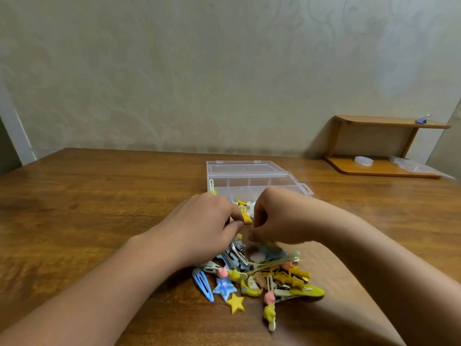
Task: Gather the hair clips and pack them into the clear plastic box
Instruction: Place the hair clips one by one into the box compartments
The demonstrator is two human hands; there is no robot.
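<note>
A clear plastic box stands open on the wooden table, its lid laid back behind it. A few yellow and white hair clips lie in its near part. A pile of hair clips in blue, yellow, pink and cream lies in front of the box. My left hand hovers with curled fingers between the box and the pile; what its fingertips hold is hidden. My right hand is beside it, its fingertips pinching a blurred clip at the far top of the pile.
A small wooden two-level shelf stands at the back right against the wall, with a blue binder clip on top, and a clear round lid and a plastic bag below. The wall runs close behind the table.
</note>
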